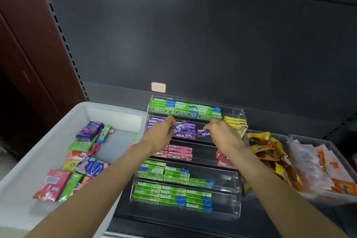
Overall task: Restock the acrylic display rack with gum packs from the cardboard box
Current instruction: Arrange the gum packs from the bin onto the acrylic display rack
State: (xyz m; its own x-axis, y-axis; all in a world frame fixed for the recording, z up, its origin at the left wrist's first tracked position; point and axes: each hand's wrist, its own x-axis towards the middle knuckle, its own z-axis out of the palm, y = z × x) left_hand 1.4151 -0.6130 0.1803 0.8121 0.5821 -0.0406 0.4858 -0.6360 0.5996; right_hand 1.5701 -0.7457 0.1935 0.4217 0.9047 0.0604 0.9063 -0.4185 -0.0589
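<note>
A clear acrylic display rack [236, 175] with several tiers stands on the dark shelf, holding green, purple, pink and yellow gum packs. My left hand [162, 131] pinches a purple gum pack [180, 126] over the second tier from the back. Beside it, my right hand [220, 131] pinches another purple pack [202, 133] at the same tier. More purple packs [184, 135] lie stacked between my hands. A white bin [29, 164] at the left holds loose gum packs [85, 152] of mixed colours.
Two clear tubs at the right hold yellow-orange snack bags [270, 152] and pale orange packets [318, 166]. A price label [158, 87] sticks to the dark back panel. A brown cabinet [25, 44] stands at the far left.
</note>
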